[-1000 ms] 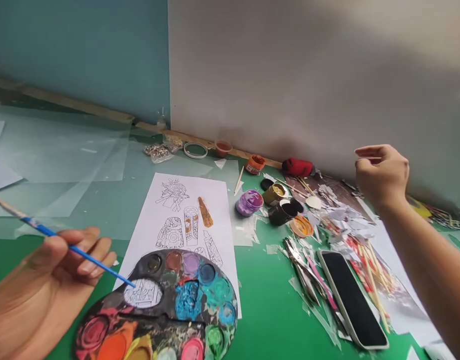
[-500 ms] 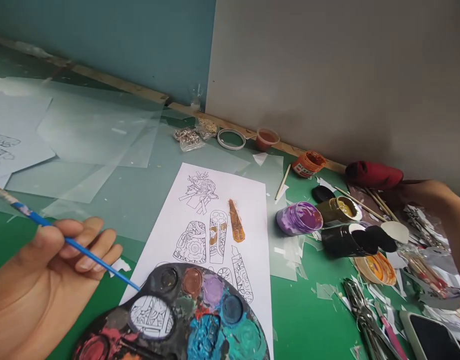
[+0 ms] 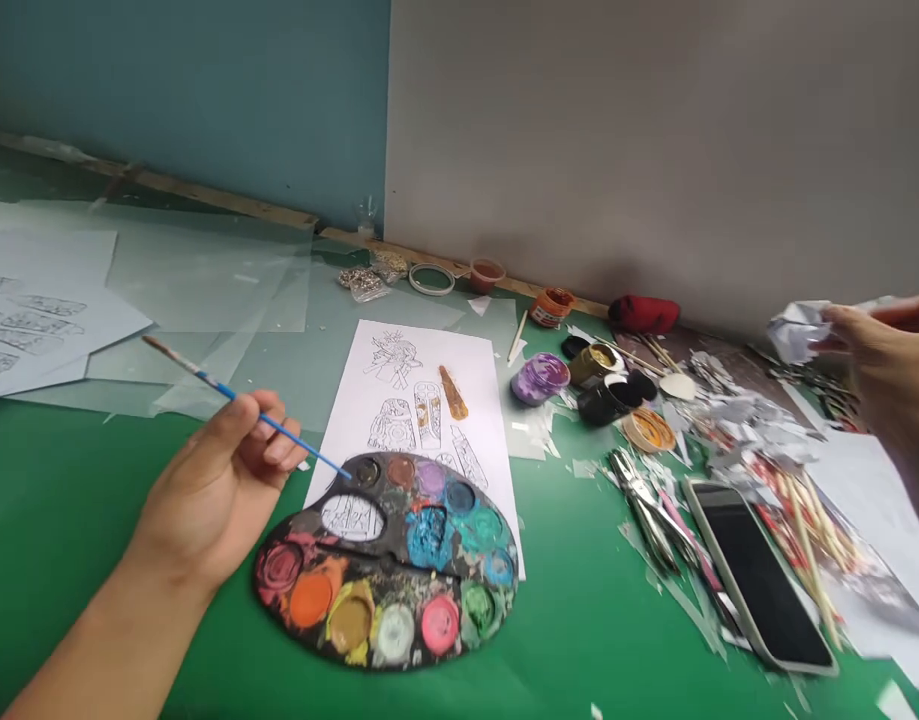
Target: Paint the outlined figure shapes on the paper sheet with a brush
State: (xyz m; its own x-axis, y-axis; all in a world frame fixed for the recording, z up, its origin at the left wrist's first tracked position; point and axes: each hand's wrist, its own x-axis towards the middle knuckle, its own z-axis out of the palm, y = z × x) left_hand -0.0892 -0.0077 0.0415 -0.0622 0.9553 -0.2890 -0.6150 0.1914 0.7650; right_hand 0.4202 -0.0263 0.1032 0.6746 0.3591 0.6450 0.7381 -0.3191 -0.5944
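Observation:
My left hand (image 3: 226, 475) is closed round the thin blue paintbrush (image 3: 283, 430). Its brown bristles point up and left, while the handle's end is over the edge of the palette (image 3: 388, 657). That black palette has wells of many colours and lies partly over a white sheet of line drawings (image 3: 459, 350). One drawn shape on the sheet is painted brown (image 3: 453, 392). At the far right, my right hand (image 3: 890, 365) pinches a crumpled piece of white paper (image 3: 799, 332) above the table.
Paint jars in purple (image 3: 541, 379), black (image 3: 607, 402) and orange (image 3: 553, 307) stand beyond the sheet. Pliers (image 3: 646, 505), a phone (image 3: 759, 575), wooden sticks (image 3: 808, 525) and crumpled paper scraps (image 3: 759, 425) crowd the right side. More drawn sheets (image 3: 46, 320) lie at left.
My view has pulled back and turned right, showing the whole palette. My right hand has left the area by the red roll and now holds crumpled paper. The left still grips the paintbrush.

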